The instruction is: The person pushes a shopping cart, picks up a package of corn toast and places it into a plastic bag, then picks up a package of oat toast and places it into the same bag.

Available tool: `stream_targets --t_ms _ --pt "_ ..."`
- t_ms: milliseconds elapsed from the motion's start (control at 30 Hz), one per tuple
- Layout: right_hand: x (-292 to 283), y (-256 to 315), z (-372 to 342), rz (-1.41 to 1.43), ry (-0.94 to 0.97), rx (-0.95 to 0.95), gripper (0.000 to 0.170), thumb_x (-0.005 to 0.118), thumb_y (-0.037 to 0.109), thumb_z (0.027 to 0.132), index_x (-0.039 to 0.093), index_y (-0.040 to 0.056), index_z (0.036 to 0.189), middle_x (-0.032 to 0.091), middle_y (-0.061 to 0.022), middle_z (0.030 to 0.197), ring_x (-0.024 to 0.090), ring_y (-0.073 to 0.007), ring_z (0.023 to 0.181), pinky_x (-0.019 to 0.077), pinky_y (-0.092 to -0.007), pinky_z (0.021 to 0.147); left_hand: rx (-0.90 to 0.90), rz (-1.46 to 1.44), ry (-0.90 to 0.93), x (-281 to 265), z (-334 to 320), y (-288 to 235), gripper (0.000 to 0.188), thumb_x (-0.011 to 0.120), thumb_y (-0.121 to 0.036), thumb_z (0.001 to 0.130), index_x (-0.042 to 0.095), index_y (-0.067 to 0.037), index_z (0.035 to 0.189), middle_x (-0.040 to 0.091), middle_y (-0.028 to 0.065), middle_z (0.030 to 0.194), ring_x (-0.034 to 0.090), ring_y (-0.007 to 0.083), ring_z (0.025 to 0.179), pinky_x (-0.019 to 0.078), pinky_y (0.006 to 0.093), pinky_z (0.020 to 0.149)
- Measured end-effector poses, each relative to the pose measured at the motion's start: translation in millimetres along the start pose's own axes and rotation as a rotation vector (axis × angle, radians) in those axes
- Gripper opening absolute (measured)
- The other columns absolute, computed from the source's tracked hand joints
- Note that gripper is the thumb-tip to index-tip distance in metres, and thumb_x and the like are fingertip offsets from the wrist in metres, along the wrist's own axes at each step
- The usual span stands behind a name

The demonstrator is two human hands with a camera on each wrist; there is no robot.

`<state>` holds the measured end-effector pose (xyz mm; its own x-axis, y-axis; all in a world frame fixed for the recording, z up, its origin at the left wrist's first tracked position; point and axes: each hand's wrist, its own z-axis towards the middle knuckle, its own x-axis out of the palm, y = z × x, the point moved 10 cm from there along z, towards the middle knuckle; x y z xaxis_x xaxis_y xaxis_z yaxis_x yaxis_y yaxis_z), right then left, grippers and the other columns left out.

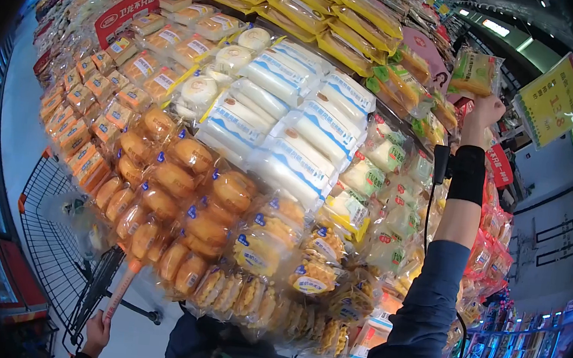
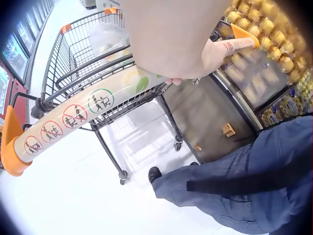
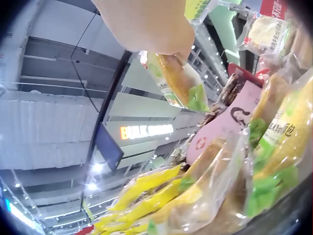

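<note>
My right hand [image 1: 487,112] is raised at the far right of the display and pinches a clear packet of bread [image 1: 474,74] with green print. In the right wrist view the packet [image 3: 176,82] hangs below the hand [image 3: 154,24], a golden corn-like loaf visible inside. More such green-and-yellow bread packets [image 1: 406,87] lie just below it on the stand. Down at the lower left, my left hand [image 1: 98,332] grips a shopping cart handle [image 1: 126,281]. Close up in the left wrist view, this handle [image 2: 63,115] shows round printed signs and orange end caps.
Packaged round buns [image 1: 176,177], white bread packs [image 1: 296,149] and waffle packs [image 1: 315,278] cover the sloped display. A yellow price sign [image 1: 552,101] stands right of the raised hand. The wire cart [image 2: 80,44] holds a plastic bag [image 2: 110,39].
</note>
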<state>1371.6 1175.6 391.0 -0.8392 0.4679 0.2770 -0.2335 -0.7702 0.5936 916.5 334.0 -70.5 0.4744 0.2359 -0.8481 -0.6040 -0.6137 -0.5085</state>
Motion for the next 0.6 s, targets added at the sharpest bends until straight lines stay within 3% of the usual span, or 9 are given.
stream_targets --t_ms 33,100,233,367,467,600 --pt "9 7 -5 0.126 0.02 0.065 0.018 0.051 0.011 0.08 0.044 -0.0019 0.09 0.051 -0.01 0.084 0.055 -0.0172 0.076 0.0484 -0.0306 0.063 -0.004 -0.01 0.017 0 0 1 0.024 0.046 -0.021 0.085 0.045 -0.001 0.073 0.047 0.0182 0.052 0.05 0.0375 0.049 0.0368 0.0412 0.045" --pt "19 75 -45 0.375 0.071 0.207 0.017 0.051 0.01 0.08 0.044 -0.0017 0.089 0.051 -0.0102 0.084 0.054 -0.0158 0.074 0.0471 -0.0274 0.065 0.011 -0.045 -0.001 0 -1 4 0.025 0.046 -0.021 0.086 0.044 -0.001 0.072 0.047 0.0182 0.052 0.05 0.0375 0.049 0.0368 0.0413 0.045" --pt "67 163 -109 0.593 0.388 0.148 0.012 0.052 0.008 0.084 0.047 0.0 0.09 0.053 -0.0069 0.084 0.055 -0.014 0.076 0.0458 -0.0238 0.067 0.016 -0.12 0.05 2 -2 10 0.025 0.045 -0.023 0.088 0.046 -0.001 0.076 0.05 0.0189 0.058 0.052 0.039 0.055 0.0393 0.0416 0.049" --pt "95 293 -256 0.619 0.823 0.259 0.01 0.05 0.013 0.088 0.049 0.0027 0.09 0.056 -0.0036 0.081 0.055 -0.0093 0.075 0.0441 -0.0216 0.066 -0.089 -0.146 0.12 2 -8 20 0.036 0.042 -0.036 0.089 0.05 -0.003 0.078 0.054 0.0212 0.066 0.053 0.0414 0.066 0.0404 0.0448 0.057" --pt "107 364 -372 0.797 1.191 0.401 0.01 0.05 0.014 0.089 0.05 0.0041 0.091 0.057 -0.0035 0.083 0.055 -0.008 0.075 0.0437 -0.0212 0.066 -0.07 -0.157 0.128 9 -13 36 0.034 0.041 -0.035 0.089 0.052 -0.004 0.08 0.055 0.0198 0.068 0.053 0.04 0.069 0.0411 0.0435 0.059" --pt "115 445 -497 0.728 1.474 0.349 0.011 0.05 0.016 0.09 0.049 0.0052 0.093 0.059 -0.0029 0.082 0.054 -0.006 0.073 0.0424 -0.0196 0.065 0.014 -0.224 0.158 12 -19 39 0.031 0.037 -0.033 0.09 0.052 -0.006 0.087 0.056 0.0191 0.071 0.055 0.0391 0.069 0.0422 0.0447 0.061"
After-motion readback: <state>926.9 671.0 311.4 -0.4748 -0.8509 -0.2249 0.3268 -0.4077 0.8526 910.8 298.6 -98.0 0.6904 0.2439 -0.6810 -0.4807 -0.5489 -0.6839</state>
